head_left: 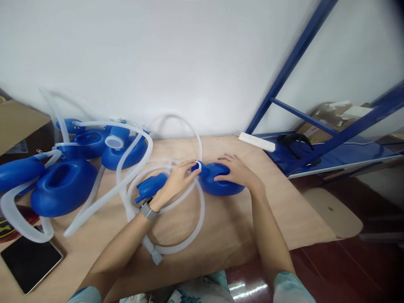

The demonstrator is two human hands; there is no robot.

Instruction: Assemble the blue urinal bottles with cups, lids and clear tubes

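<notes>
Evidently mid-join, judging from the head view: pinching the ringed end of the white tube [202, 214] with the left hand [178, 179], grip closed on it, right against the spout of the blue vessel [221, 187]. Pressing that vessel flat to the table [252, 227] with the right hand [236, 170], grip open, fingers spread over the top, clasping nothing. Places the vessel near the table's middle, ringed by loops of the same tube, with a smaller blue fitting [150, 186] just beneath the left wrist and its watch [147, 209].

Looks unfinished as a join. Calls next, at a guess, for keeping the vessel steady, lining the tube end square with the spout, and pushing or twisting it home without kinking the loop.

Cannot tell whether the tube end sits over the spout or merely touches it: hidden behind the left fingertips. Cannot trace which loop leads to the pale connector [155, 256] near the front edge. Hard to separate the heap of blue vessels [63, 187] and tubing at far left, partly cut off by the frame. Hard to read as well: a dark flat device [30, 261] at lower left, and a black item beyond the white power strip [257, 142], under the blue rack [292, 59].
</notes>
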